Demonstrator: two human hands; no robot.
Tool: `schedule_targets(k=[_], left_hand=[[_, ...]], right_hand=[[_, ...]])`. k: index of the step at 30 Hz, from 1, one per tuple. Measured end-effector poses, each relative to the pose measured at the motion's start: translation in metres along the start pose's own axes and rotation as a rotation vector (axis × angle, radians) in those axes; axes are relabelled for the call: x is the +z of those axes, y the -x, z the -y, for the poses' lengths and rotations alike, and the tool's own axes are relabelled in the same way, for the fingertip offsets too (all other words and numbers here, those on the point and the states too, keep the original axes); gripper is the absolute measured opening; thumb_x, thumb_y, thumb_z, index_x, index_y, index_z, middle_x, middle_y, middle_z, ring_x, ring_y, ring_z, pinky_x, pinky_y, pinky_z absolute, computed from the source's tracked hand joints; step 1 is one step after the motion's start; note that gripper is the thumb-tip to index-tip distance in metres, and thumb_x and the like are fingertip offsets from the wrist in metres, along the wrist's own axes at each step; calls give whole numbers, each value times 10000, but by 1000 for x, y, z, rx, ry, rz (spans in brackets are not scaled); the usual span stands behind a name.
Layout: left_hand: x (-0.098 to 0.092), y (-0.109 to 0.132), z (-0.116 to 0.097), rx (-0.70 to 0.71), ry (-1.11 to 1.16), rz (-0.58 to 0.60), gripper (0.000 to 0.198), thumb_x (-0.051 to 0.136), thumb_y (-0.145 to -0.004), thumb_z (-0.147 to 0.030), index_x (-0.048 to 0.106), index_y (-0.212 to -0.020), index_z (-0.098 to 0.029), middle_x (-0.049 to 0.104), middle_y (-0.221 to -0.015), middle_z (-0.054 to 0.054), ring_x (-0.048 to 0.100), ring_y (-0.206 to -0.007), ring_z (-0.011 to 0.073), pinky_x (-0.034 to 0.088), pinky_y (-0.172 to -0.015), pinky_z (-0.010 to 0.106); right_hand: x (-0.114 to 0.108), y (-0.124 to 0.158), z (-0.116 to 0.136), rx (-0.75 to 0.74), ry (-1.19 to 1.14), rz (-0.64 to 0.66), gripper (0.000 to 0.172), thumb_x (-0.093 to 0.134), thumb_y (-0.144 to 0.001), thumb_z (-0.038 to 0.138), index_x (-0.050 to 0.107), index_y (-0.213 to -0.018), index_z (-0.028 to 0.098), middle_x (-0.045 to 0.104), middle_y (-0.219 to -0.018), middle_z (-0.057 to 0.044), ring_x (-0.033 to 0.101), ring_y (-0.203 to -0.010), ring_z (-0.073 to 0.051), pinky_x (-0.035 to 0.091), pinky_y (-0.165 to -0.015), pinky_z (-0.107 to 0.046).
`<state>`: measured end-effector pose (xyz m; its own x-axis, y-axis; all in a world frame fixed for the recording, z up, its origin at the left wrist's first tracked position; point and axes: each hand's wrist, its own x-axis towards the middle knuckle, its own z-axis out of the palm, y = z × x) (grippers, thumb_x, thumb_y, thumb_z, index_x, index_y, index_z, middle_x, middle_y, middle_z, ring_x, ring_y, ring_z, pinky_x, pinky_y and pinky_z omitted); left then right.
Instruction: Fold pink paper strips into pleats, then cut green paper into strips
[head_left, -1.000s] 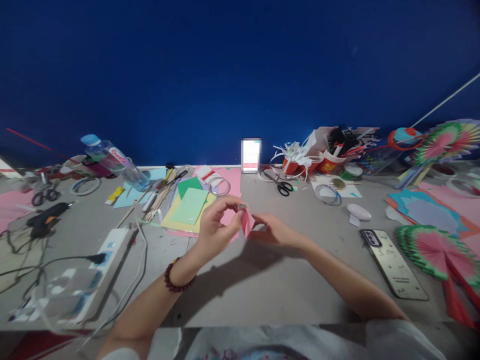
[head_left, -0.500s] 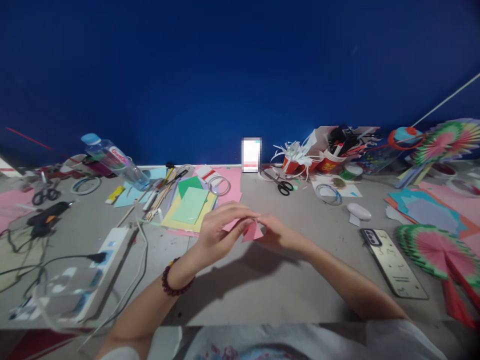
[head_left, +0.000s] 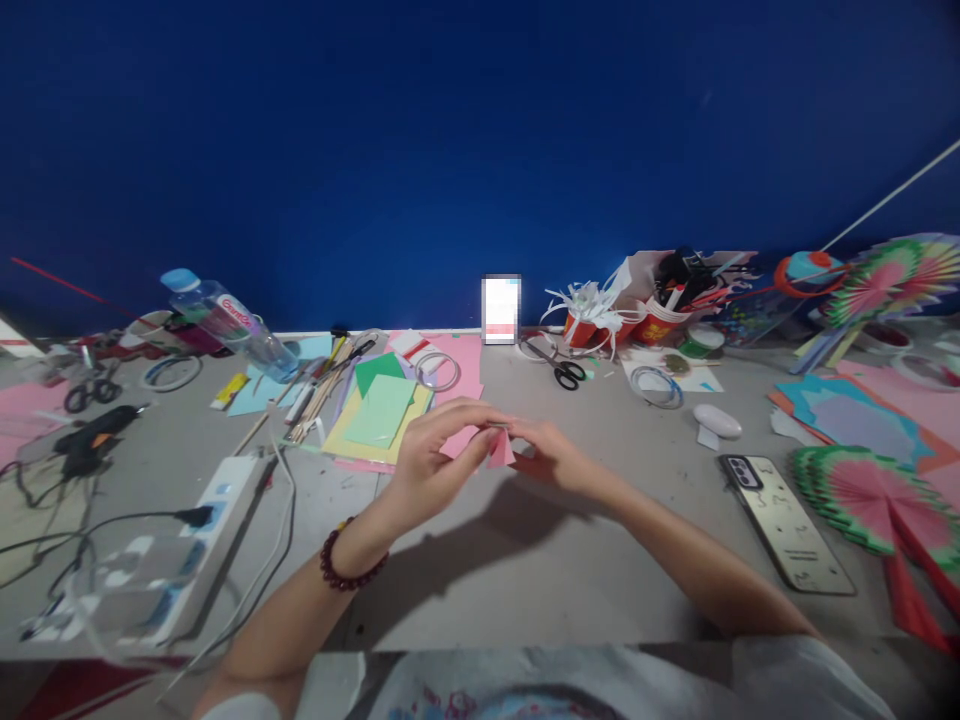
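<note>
1. Power strip (head_left: 202, 520): lies at the left of the grey table (head_left: 525, 580), with a cable plugged in.
2. Coloured sheets (head_left: 379, 415): stacked just behind the left hand.
3. Left hand (head_left: 427, 460): thumb and fingers pinched closed on the pink paper piece (head_left: 499, 450).
4. Pink paper piece: small and folded, held between both hands over the table's centre.
5. Right hand (head_left: 559, 462): fingertips closed on the paper's right side.
6. Phone (head_left: 787, 520): flat on the table, well right, beside a pleated fan (head_left: 870, 495).
</note>
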<state>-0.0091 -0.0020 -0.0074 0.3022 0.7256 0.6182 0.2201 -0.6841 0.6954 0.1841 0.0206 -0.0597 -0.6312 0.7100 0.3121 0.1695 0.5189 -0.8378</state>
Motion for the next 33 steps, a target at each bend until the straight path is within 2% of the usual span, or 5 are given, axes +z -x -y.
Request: schedule_targets(k=[4, 7, 11, 19, 33], left_hand=[[-1, 0, 2, 48, 35, 1, 209, 562, -890, -146, 679, -1048, -217, 709, -926, 73, 651, -876, 174, 541, -775, 311], [0, -1, 0, 88, 25, 9, 221, 579, -875, -122, 678, -1046, -221, 671, -948, 72, 629, -907, 177, 524, -797, 318], [3, -1, -6, 104, 17, 45, 257, 579, -867, -89, 685, -1059, -224, 639, -911, 58, 619, -852, 148, 518, -733, 268], [12, 1, -15, 175, -34, -55, 234, 629, -837, -121, 716, -1026, -229, 674, -819, 38, 634, -706, 114, 523, -639, 215], [21, 8, -14, 148, -48, -146, 344, 632, -817, -46, 704, -1101, -226, 684, -864, 45, 647, -764, 115, 526, -664, 203]], right_hand=[[-10, 3, 13, 31, -120, -11, 393, 632, -794, 195, 579, -1179, 259, 638, -1156, -65, 596, -1037, -202, 479, -912, -378], [-17, 5, 26, 16, -270, -147, 249, 612, -849, 250, 598, -1098, 261, 636, -1099, -57, 589, -1044, -188, 465, -943, -381], [-17, 6, 37, -84, -283, -317, 204, 727, -786, 368, 635, -928, 254, 667, -907, -43, 623, -898, -188, 489, -866, -365], [-4, 8, 40, -105, -233, -397, 194, 755, -759, 373, 625, -789, 233, 655, -791, -36, 619, -769, -174, 513, -737, -333], [9, 3, 42, 117, -637, -492, 271, 812, -672, 403, 639, -745, 209, 597, -758, 0, 587, -593, -113, 523, -537, -252]])
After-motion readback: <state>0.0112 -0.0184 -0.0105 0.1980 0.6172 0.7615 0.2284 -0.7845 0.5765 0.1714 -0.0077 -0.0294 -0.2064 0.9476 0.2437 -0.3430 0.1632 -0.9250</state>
